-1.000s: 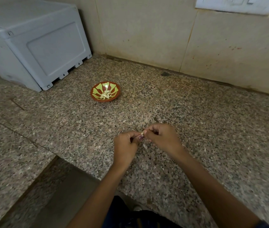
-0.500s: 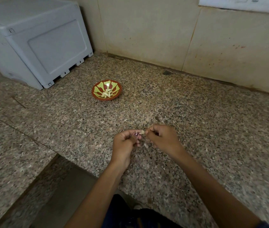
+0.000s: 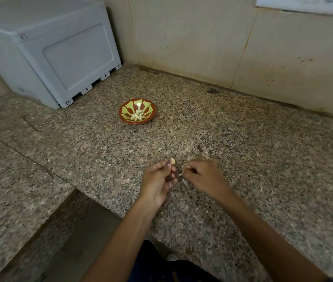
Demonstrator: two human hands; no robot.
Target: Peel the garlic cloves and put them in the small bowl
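**Clove in left grip, skin scrap in right, bowl up-frame**

Left hand [image 3: 157,180], centre of frame, palm turned up. Thumb and forefinger pinch a pale garlic clove [image 3: 172,161] at the fingertips; clove looks bare, sits above the hand's top edge. Other fingers curled loosely into the palm.

Right hand [image 3: 204,176] just beside the left, not touching it. Fingers curled in, grip closed tight on a thin pale scrap of skin [image 3: 180,175] that sticks out toward the left hand. A second sliver [image 3: 185,181] shows just below it; cannot tell whether it is held or lying on the bench.

Small bowl [image 3: 137,111] sits on the bench above and left of the hands, well apart from them. Red-brown with yellow-green petal pattern inside. A heap of peeled cloves [image 3: 137,116] lies in its bottom.

Bench [image 3: 263,159] is speckled granite, meets a beige tiled wall [image 3: 202,37] along the top of the frame. A few bits of skin [image 3: 199,148] lie on the bench just above the right hand. Small dark chip [image 3: 212,90] near the wall joint.

Grey plastic box [image 3: 45,47] stands on the bench in the upper left, well left of the bowl. White panel [image 3: 308,3] on the wall at the upper right edge, cut off by the frame.
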